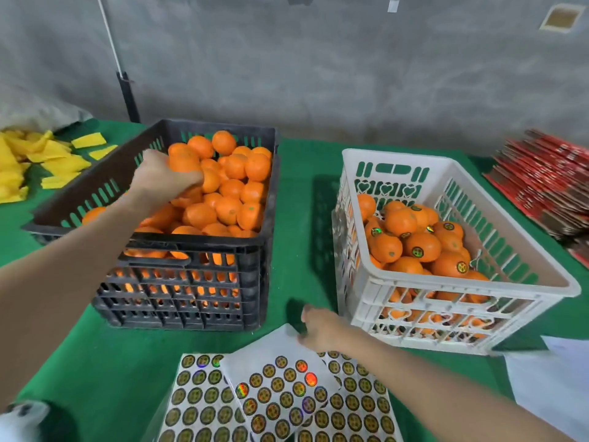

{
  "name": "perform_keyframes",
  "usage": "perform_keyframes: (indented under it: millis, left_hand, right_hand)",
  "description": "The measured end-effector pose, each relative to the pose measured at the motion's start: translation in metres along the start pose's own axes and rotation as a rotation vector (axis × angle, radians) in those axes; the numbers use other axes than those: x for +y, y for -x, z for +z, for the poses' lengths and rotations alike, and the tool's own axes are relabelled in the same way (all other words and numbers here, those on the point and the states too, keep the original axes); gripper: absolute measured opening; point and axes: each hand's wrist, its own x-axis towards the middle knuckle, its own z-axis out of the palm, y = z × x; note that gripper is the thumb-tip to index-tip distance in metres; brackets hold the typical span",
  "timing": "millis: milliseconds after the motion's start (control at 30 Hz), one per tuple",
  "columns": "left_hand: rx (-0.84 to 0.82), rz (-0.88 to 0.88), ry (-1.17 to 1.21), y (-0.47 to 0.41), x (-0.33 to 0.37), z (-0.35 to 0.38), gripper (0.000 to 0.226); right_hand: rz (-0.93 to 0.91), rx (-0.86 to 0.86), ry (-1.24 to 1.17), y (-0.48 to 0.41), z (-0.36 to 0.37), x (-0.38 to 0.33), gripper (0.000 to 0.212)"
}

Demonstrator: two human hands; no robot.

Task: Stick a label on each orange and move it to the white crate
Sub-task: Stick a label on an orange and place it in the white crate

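Left hand (159, 180) grips a glossy orange (184, 163) in the black crate (178, 272). Right hand (318, 327) curls on the label sheet (280, 387); grip unclear.

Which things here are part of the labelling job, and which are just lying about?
Job: left hand on oranges; black crate; right hand at label sheets; white crate; labelled oranges.
Lying about: yellow pieces; red stack; white paper.
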Motion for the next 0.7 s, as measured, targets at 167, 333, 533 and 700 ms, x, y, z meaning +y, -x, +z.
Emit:
perform_keyframes:
  millis: [167,333,533,700]
  left_hand:
    - [-0.109,0.239,0.357,0.054,0.038,-0.015,0.028]
    - [-0.437,0.313,0.533,0.135,0.065,-0.003,0.034]
    - [-0.767,0.141,0.445,0.184,0.045,0.049,0.058]
    - [-0.909,0.058,0.373,0.183,0.025,0.065,0.085]
  right_hand:
    - [0.087,0.008,-0.317,-0.012,0.030,0.014,0.067]
    - [-0.066,0.145,-0.463,-0.005,0.025,0.011,0.021]
    - [-0.156,0.257,-0.351,0.021,0.004,0.022,0.036]
    - [-0.244,0.381,-0.546,0.050,-0.014,0.030,0.027]
